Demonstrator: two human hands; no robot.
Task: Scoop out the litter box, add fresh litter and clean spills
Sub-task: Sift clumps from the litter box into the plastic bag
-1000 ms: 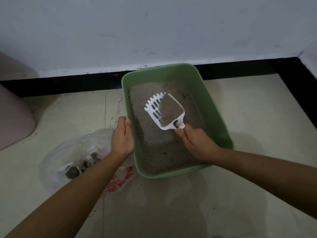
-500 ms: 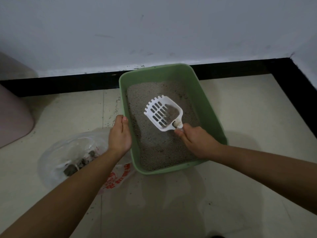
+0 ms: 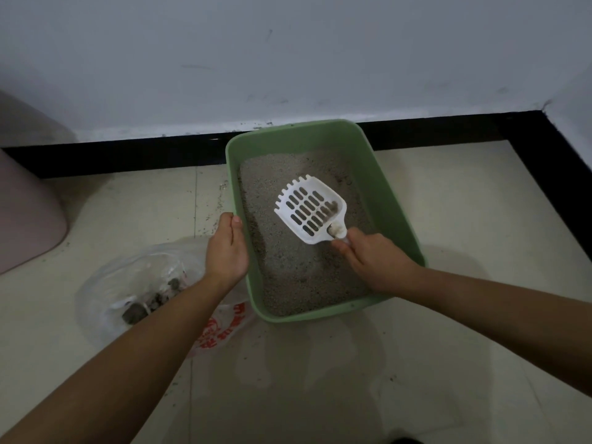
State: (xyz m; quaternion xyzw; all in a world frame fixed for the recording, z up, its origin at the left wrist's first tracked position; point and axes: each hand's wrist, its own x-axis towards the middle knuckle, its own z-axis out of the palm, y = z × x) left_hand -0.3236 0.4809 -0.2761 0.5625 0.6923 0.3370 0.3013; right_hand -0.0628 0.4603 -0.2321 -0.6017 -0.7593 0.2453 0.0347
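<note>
The floor [image 3: 455, 225] was pale tile, with a grout line [image 3: 194, 200] running near to far, left of centre. A green box [image 3: 392, 206] sat on it in the middle, its far end close to the black skirting [image 3: 128, 155]. At the box's near left corner lay a clear bag [image 3: 128, 277] with red print, holding dark clumps. Grains [image 3: 221, 190] were scattered on the tile just left of the box, thickest towards the skirting. At the left edge stood a pink object [image 3: 28, 219], apart from the bag.
</note>
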